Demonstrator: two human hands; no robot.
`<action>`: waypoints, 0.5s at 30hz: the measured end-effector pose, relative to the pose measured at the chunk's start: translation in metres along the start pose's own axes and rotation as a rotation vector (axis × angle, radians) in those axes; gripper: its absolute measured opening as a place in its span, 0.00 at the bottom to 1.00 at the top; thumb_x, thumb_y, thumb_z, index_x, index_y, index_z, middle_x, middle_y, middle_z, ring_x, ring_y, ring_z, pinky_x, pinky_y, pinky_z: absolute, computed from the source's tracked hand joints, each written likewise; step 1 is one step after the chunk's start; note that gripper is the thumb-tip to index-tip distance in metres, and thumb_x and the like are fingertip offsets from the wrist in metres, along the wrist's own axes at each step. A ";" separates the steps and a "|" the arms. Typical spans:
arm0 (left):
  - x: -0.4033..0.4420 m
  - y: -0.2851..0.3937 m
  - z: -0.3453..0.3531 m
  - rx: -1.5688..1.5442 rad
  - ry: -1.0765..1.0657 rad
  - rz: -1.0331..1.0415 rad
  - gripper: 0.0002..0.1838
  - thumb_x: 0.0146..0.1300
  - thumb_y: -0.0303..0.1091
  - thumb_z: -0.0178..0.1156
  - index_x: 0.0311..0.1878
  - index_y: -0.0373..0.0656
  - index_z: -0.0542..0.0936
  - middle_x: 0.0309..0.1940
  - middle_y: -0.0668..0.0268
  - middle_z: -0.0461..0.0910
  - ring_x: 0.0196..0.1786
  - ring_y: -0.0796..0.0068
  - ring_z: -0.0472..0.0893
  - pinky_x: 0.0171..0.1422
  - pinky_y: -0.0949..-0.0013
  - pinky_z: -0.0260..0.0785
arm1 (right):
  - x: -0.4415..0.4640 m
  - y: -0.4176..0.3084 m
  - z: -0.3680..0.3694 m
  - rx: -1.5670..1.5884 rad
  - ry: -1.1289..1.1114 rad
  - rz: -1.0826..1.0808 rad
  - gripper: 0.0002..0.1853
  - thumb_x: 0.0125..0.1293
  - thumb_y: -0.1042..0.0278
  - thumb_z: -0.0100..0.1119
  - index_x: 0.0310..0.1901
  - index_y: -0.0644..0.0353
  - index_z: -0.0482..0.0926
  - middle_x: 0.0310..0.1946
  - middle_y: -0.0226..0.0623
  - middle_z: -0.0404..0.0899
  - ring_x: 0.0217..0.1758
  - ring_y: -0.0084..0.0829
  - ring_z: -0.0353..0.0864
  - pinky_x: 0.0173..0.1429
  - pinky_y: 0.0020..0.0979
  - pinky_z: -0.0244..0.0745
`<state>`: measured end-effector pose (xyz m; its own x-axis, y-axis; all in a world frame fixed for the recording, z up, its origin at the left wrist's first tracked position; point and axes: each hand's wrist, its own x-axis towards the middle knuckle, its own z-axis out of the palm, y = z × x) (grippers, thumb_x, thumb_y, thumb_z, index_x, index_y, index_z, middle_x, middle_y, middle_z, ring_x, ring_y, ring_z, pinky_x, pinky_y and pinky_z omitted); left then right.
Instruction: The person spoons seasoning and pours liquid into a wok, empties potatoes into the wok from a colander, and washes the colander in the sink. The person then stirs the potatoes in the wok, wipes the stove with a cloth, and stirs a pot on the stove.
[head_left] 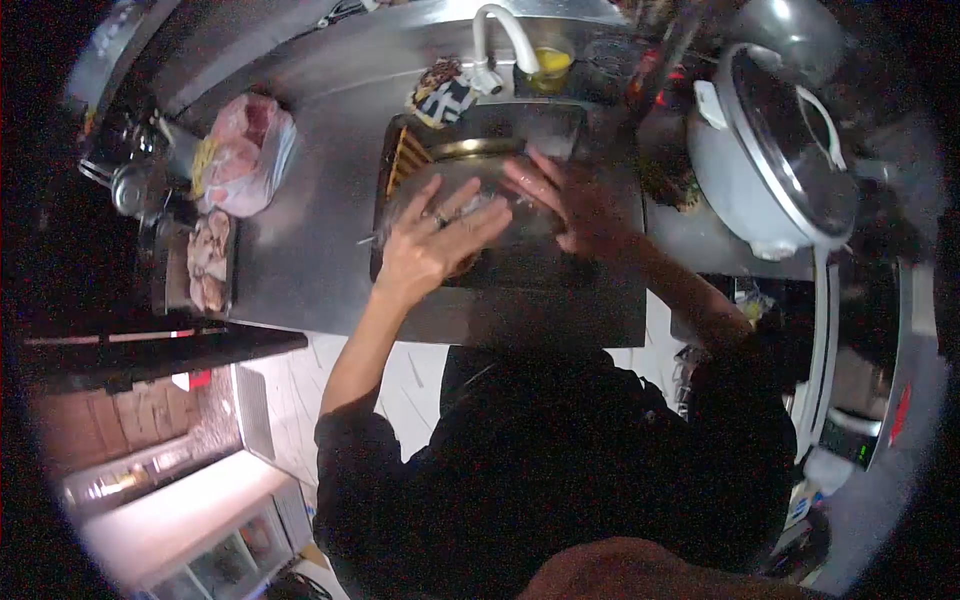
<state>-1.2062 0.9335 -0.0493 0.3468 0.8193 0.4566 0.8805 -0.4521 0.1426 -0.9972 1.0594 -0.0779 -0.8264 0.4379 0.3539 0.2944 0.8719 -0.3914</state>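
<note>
Dark, rectangular sink (540, 270) beneath two spread hands (432, 248)

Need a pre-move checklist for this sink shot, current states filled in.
1. Left hand open over the sink: ok.
2. Right hand open over the sink: ok, though motion-blurred.
3. Items beneath the hands clearly visible: not ok, hands and blur obscure them.
4. Water off at the white faucet: cannot tell.
5. Patterned cloth apart from both hands: ok, it lies beside the faucet base.
</note>
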 end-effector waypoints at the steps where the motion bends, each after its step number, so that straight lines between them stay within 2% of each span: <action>1: 0.003 -0.005 0.003 -0.095 0.008 0.021 0.25 0.49 0.28 0.56 0.54 0.57 0.76 0.54 0.77 0.74 0.64 0.62 0.65 0.67 0.39 0.47 | -0.003 -0.004 0.011 0.120 0.059 0.043 0.34 0.54 0.73 0.57 0.64 0.60 0.58 0.61 0.48 0.62 0.66 0.43 0.58 0.70 0.41 0.49; 4: 0.014 -0.008 -0.020 0.258 0.044 0.043 0.33 0.44 0.25 0.60 0.58 0.54 0.71 0.60 0.73 0.68 0.68 0.55 0.58 0.70 0.46 0.46 | -0.012 -0.005 0.018 0.034 0.223 -0.010 0.26 0.59 0.74 0.50 0.61 0.56 0.64 0.60 0.42 0.65 0.64 0.39 0.63 0.65 0.38 0.56; 5: 0.008 -0.012 -0.027 0.218 0.099 -0.018 0.38 0.42 0.21 0.61 0.63 0.49 0.66 0.65 0.67 0.61 0.70 0.58 0.53 0.71 0.55 0.45 | -0.014 -0.010 0.012 0.025 0.281 -0.010 0.24 0.60 0.75 0.47 0.60 0.55 0.66 0.58 0.41 0.68 0.61 0.38 0.66 0.63 0.35 0.61; 6: -0.004 -0.021 -0.032 0.097 0.236 -0.043 0.38 0.43 0.20 0.60 0.63 0.46 0.64 0.65 0.65 0.61 0.70 0.59 0.53 0.71 0.57 0.44 | -0.015 -0.015 0.006 0.016 0.338 -0.011 0.22 0.61 0.76 0.45 0.59 0.54 0.68 0.56 0.39 0.70 0.59 0.37 0.70 0.60 0.33 0.65; 8: -0.035 -0.042 -0.031 -0.186 0.537 -0.156 0.36 0.46 0.20 0.57 0.64 0.41 0.62 0.65 0.60 0.60 0.69 0.60 0.55 0.71 0.59 0.44 | -0.022 -0.021 0.003 0.175 0.442 0.300 0.23 0.58 0.80 0.45 0.57 0.54 0.71 0.52 0.38 0.75 0.56 0.36 0.74 0.57 0.29 0.67; 10: -0.063 -0.055 -0.023 -0.544 0.951 -0.354 0.31 0.52 0.23 0.53 0.63 0.37 0.63 0.64 0.57 0.60 0.66 0.59 0.59 0.70 0.53 0.45 | -0.017 -0.050 -0.020 0.021 0.636 0.250 0.27 0.51 0.85 0.43 0.53 0.54 0.74 0.52 0.36 0.75 0.55 0.35 0.74 0.58 0.32 0.68; 12: -0.095 -0.102 0.015 -0.959 1.051 -0.732 0.29 0.57 0.28 0.48 0.64 0.37 0.60 0.64 0.61 0.59 0.66 0.61 0.58 0.70 0.59 0.46 | -0.010 -0.087 -0.051 0.009 0.802 0.120 0.32 0.43 0.94 0.39 0.51 0.56 0.74 0.52 0.35 0.75 0.59 0.33 0.71 0.65 0.31 0.62; 13: -0.104 -0.118 0.031 -1.368 1.049 -0.934 0.29 0.59 0.32 0.45 0.65 0.37 0.58 0.65 0.60 0.58 0.67 0.61 0.57 0.70 0.60 0.46 | -0.006 -0.101 -0.065 -0.060 0.868 0.097 0.32 0.44 0.94 0.37 0.51 0.56 0.75 0.53 0.35 0.75 0.60 0.37 0.70 0.66 0.31 0.60; 14: -0.108 -0.131 0.045 -1.777 1.001 -1.138 0.29 0.60 0.35 0.42 0.66 0.37 0.56 0.66 0.60 0.57 0.67 0.61 0.56 0.70 0.61 0.45 | -0.004 -0.113 -0.082 0.058 0.904 -0.080 0.30 0.46 0.93 0.42 0.50 0.54 0.76 0.54 0.33 0.74 0.61 0.42 0.68 0.66 0.35 0.59; 15: -0.108 -0.141 0.055 -1.825 0.969 -1.164 0.29 0.61 0.37 0.41 0.66 0.37 0.56 0.66 0.60 0.56 0.67 0.60 0.56 0.70 0.60 0.45 | 0.001 -0.128 -0.093 0.115 0.917 -0.170 0.22 0.55 0.69 0.44 0.54 0.55 0.73 0.58 0.39 0.67 0.62 0.45 0.65 0.64 0.38 0.62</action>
<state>-1.3496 0.9281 -0.1670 -0.5547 0.7725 -0.3090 -0.7331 -0.2781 0.6207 -0.9916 0.9684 0.0518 -0.1385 0.3509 0.9261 0.1142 0.9345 -0.3370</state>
